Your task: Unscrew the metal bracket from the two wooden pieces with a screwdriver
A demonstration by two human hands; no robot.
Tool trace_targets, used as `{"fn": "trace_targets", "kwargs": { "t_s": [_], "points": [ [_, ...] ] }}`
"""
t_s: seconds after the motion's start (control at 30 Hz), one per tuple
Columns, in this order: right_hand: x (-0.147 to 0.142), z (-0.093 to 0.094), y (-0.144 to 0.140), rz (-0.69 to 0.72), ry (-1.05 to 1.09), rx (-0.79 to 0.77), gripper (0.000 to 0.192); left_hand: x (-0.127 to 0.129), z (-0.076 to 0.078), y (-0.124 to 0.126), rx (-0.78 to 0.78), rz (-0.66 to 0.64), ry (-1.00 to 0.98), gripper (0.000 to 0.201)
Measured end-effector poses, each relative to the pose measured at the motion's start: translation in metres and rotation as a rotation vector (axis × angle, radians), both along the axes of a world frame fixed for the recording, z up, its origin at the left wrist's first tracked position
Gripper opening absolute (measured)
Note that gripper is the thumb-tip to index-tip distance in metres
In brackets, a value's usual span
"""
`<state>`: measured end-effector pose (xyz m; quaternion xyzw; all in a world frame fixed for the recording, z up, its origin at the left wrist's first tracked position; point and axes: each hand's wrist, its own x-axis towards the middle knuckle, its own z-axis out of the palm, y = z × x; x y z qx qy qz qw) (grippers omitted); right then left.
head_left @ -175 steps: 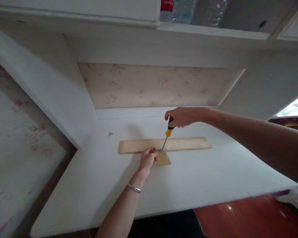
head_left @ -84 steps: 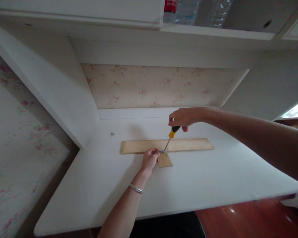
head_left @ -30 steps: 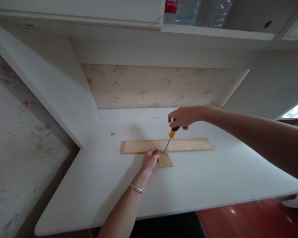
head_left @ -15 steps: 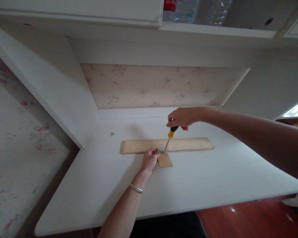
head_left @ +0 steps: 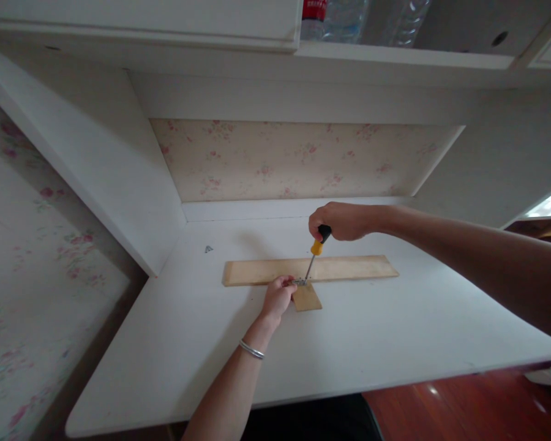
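Observation:
My right hand is wrapped round the black and yellow handle of a screwdriver, its shaft slanting down to the left. The tip meets a small metal hinge-like bracket where two pieces of wood come together. Fingers of my left hand pinch the bracket from its left side. Beneath lies a long wooden board, running left to right. A short wooden piece extends from its near edge toward me. My left fingers partly cover the bracket.
Everything lies on a white desk. Toward the back left is a small dark triangular thing. A white side panel rises at the left, and an overhead cabinet holds clear bottles.
My right hand has turned and closed more tightly round the screwdriver handle. The screwdriver tip stays on the bracket, and my left hand keeps its place.

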<state>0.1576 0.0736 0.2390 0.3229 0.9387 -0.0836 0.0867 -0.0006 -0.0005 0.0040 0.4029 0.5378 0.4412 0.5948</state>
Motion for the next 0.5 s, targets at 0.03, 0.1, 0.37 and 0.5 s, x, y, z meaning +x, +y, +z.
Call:
{"fn": "trace_targets", "kwargs": {
  "t_s": [0.03, 0.1, 0.37, 0.5],
  "points": [
    [0.0013, -0.0005, 0.0005, 0.005, 0.012, -0.004, 0.034, -0.0002, 0.0003, -0.0001, -0.005, -0.005, 0.003, 0.027],
    [0.0037, -0.0011, 0.0015, 0.017, 0.028, -0.004, 0.033, -0.0007, 0.0006, -0.0001, -0.018, -0.024, 0.014, 0.028],
    [0.0083, -0.0002, 0.0000, 0.033, 0.062, -0.001, 0.031, -0.0036, -0.0012, 0.0017, -0.026, -0.095, 0.006, 0.030],
    [0.0108, 0.0000, 0.0007, 0.022, 0.085, -0.019, 0.031, -0.0072, 0.0009, 0.0026, -0.044, -0.138, -0.025, 0.029]
  ]
}}
